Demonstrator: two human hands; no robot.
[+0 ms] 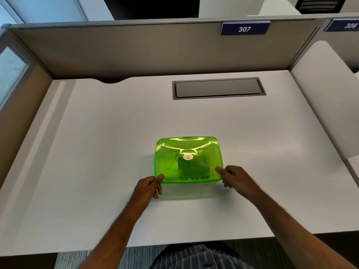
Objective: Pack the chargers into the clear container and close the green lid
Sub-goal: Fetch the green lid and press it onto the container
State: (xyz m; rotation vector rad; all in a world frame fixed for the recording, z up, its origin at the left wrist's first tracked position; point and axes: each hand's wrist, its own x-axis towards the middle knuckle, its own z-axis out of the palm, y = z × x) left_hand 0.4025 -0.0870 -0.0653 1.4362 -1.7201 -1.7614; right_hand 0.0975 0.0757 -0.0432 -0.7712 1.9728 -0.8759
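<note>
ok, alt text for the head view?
Two bare hands, left hand and right hand, pinch the near corners of a translucent green plastic lid sitting on a clear container on a white desk. Dark shapes show through the lid; a grey partition stands behind.

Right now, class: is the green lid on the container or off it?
On. The green lid covers the container's whole top, its rim level all round, while the left hand and right hand pinch its near corners. Whether it is snapped tight: cannot tell.

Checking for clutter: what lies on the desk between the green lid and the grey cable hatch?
Nothing: in the head view, bare white desk separates the green lid from the grey cable hatch.
</note>
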